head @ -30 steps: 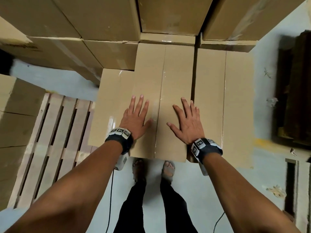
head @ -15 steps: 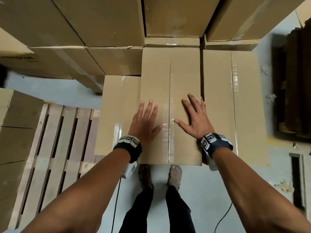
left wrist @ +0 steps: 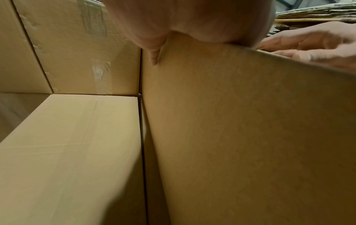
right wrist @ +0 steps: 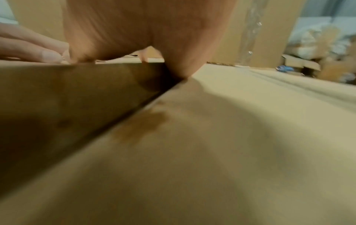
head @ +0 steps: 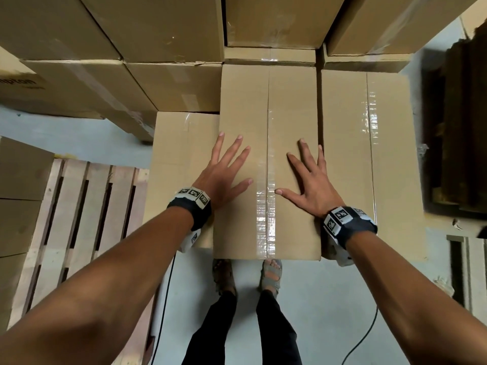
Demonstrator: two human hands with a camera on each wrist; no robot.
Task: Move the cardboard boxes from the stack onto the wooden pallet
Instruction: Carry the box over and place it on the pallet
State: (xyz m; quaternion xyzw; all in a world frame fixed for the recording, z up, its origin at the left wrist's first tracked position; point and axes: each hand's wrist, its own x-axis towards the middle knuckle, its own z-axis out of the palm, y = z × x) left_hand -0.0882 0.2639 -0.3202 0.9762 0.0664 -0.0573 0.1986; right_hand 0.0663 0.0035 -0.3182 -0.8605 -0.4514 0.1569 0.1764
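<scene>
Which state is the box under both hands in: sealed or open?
Sealed: the box has its top flaps closed, with clear tape along the centre seam.

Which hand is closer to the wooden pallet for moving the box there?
Left. The left hand lies flat on the box on the side nearest the wooden pallet; the right hand is on the far side.

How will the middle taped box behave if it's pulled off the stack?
The middle box probably slides stiffly: flat taped top, square edges. Likely bulky, awkward to lift. Both hands, left and right, lie flat without grip, so it may slip.
</scene>
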